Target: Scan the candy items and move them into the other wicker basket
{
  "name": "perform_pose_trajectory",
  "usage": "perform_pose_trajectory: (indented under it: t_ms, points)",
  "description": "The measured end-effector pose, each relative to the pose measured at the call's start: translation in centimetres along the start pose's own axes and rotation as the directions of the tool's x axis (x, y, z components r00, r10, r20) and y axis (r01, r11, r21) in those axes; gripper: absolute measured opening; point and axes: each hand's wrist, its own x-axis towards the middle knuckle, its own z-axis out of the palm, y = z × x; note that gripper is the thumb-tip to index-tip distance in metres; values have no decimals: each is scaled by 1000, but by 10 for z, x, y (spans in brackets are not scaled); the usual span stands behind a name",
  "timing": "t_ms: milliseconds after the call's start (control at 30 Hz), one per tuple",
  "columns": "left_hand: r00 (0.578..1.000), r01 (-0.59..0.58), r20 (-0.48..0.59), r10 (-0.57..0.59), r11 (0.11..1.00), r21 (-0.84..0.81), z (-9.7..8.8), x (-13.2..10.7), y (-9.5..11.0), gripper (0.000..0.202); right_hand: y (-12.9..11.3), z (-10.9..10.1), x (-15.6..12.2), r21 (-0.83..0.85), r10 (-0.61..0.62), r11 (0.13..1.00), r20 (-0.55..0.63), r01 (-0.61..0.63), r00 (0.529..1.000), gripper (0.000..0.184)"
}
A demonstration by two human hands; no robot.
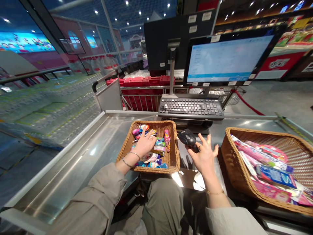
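Note:
My left hand (146, 143) reaches over the far left part of a wicker basket (178, 160), fingers stretched out above small packaged goods (159, 148) in bright wrappers. Whether its fingertips touch any of them I cannot tell. My right hand (203, 156) is beside a black handheld barcode scanner (187, 137), to the right of that basket. Its fingers are spread apart, and the thumb side is against the scanner's handle without a visible grip around it. The scanner's head points left, towards the basket's rim.
To the right stands a larger wicker basket (228, 163) with toothbrush-like packs and boxes. A keyboard (190, 107) and a lit monitor (230, 60) are behind the metal counter (80, 156). Shopping carts (141, 98) stand beyond; stacked bottle packs (49, 111) are at left.

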Motion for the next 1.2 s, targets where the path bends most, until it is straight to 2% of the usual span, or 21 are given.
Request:
perform_pose_trajectory:
  t_ms: [200, 400, 600, 833, 1033, 1200]
  points:
    - [993, 42, -114, -40, 999, 19, -31, 7, -3, 20, 2, -2, -1, 1, 0, 1000, -49, 0, 999, 27]
    - [967, 71, -244, -80, 997, -44, -54, 20, 10, 28, 2, -11, -3, 28, -6, 1000, -115, 10, 993, 28]
    - [941, 77, -320, -110, 990, -114, -59, 43, 30, 35, 5, -20, -4, 29, -10, 999, -168, 15, 986, 28]
    - [915, 76, -382, -133, 984, -160, -61, 70, 50, 33, 9, -31, -8, 41, 0, 999, -260, 10, 966, 30]
    - [911, 120, -372, -179, 977, -177, -63, 88, 59, 30, 10, -41, -11, 39, 17, 999, -335, -4, 942, 28]
    - [916, 164, -332, -224, 966, -199, -64, 99, 62, 28, 12, -47, -12, 46, 18, 999, -341, -3, 940, 28]
